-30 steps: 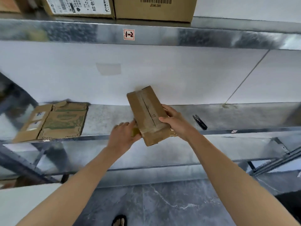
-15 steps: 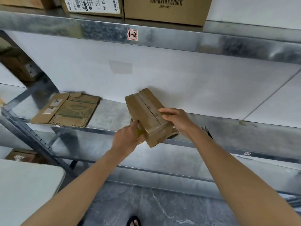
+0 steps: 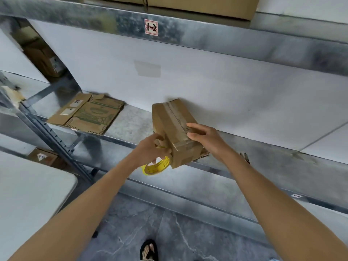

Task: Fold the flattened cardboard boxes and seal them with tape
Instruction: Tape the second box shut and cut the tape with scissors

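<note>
box: folded cardboard box [image 3: 169, 127], tilted, near end at the front lip of the metal shelf [image 3: 131, 123]. Brown tape runs along its top seam and over the near end (a loose flap pokes out under its right side).
left hand: left hand [image 3: 150, 152] at the box's near-left corner, fingers curled round the tape roll [image 3: 157, 166].
tape: yellow core, hangs just below that same corner and touches the box.
right hand: right hand [image 3: 204, 138] on the box's top, right of the seam. Fingers near straight and laid flat on the cardboard, thumb at the near edge, gripping nothing.
flat stock: flattened cardboard boxes [image 3: 86, 115] left of the box on the same shelf, well apart from it.
scissors: small dark scissors [image 3: 245, 158] right of the box, partly hidden behind the right forearm.
label: "1-2" sticker [image 3: 151, 27] on the beam above the box.
cartons: cartons [image 3: 203, 6] on the level above the box.
counter: white counter [image 3: 33, 194] below and left of the box.
foot: sandalled foot [image 3: 148, 249] on the grey floor [image 3: 188, 232], below the box.
</note>
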